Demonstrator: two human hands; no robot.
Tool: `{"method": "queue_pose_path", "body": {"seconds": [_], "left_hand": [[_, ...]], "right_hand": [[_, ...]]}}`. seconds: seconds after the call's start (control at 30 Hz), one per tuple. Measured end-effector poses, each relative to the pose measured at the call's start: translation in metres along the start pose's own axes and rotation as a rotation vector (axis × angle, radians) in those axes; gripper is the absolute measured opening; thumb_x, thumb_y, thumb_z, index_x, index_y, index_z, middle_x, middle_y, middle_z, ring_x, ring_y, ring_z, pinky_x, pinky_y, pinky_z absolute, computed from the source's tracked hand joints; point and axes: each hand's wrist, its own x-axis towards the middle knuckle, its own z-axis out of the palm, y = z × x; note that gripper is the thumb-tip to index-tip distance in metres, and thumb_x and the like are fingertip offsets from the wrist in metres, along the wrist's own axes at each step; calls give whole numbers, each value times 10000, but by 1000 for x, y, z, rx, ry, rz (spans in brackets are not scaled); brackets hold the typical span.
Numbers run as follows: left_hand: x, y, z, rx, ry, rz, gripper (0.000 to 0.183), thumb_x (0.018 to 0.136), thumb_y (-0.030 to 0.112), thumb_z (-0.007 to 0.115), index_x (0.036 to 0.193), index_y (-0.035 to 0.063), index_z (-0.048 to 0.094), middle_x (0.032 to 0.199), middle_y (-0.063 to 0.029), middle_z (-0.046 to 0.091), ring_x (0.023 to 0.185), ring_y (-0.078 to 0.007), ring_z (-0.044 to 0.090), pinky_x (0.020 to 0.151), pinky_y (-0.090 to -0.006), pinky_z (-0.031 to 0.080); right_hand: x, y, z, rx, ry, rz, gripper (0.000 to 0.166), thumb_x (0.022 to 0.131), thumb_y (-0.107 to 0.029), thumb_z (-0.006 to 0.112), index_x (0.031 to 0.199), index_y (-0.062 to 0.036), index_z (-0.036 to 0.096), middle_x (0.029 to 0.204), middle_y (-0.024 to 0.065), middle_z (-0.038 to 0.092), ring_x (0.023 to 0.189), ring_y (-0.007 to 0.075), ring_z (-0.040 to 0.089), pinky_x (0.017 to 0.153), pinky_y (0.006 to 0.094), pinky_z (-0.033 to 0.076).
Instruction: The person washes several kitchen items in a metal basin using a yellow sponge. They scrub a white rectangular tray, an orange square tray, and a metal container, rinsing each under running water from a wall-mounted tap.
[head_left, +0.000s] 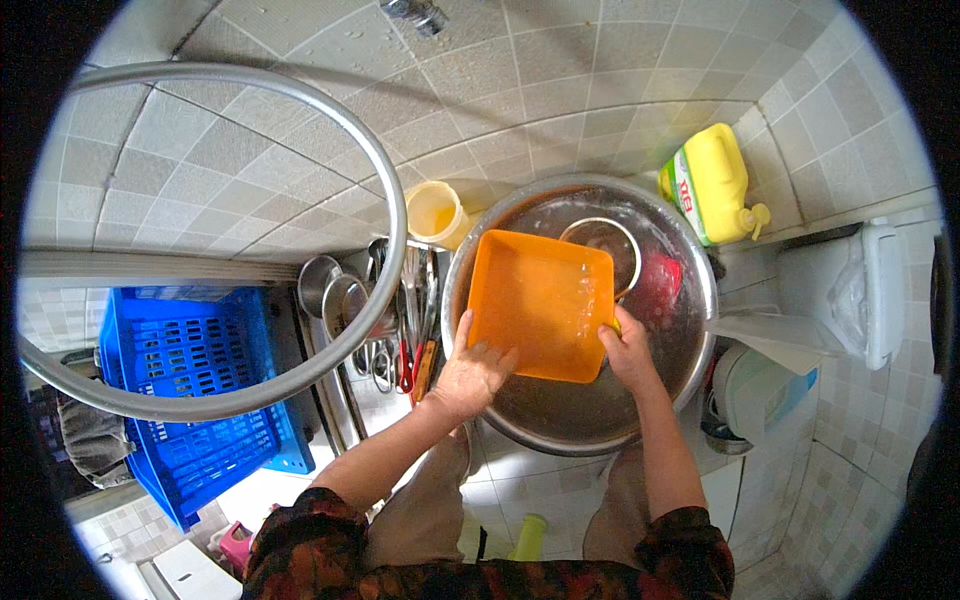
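Observation:
An orange rectangular plastic tray (536, 300), wet inside, is held over a large round metal basin (585, 442) of water. My left hand (476, 375) lies at its lower left corner, thumb at the outer side and fingertips on the inner surface. My right hand (628, 343) grips the tray's right side, with a bit of something yellow at the fingers. In the basin, beyond the tray, are a round-rimmed vessel (636, 251) and a red item (664, 281), partly hidden or blurred by water.
A yellow detergent jug (709, 184) stands behind the basin at right, a cream plastic container (436, 214) at back left. Utensils with red handles (406, 367), metal cups (319, 285) and a blue plastic basket (199, 375) lie left. A grey metal ring (300, 382) crosses the left foreground.

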Motion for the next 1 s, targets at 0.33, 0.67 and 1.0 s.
{"method": "queue_pose_path", "body": {"seconds": [0.33,0.67,1.0], "left_hand": [[22,1,-48,-82,-206,277,144,907,218,583,857,160,705,738,-44,696,815,-214,711,1006,-532,424],[23,-6,-49,-1290,16,-423,290,962,325,674,882,58,754,650,-28,658,579,-91,562,530,-302,451],[25,2,-25,-2001,305,-986,359,1014,316,578,1112,-24,639,1051,-104,708,893,-164,680,813,-302,542]], "right_hand": [[0,46,-4,-17,138,20,301,982,-224,563,1166,4,632,987,145,694,895,169,650,816,313,505],[-16,89,-42,-1103,388,30,212,941,-244,589,1063,-71,602,838,191,649,766,392,654,673,506,531],[-59,-91,23,-599,82,-494,372,896,-172,627,1238,-31,590,1206,246,540,1080,421,555,936,493,460]]}}
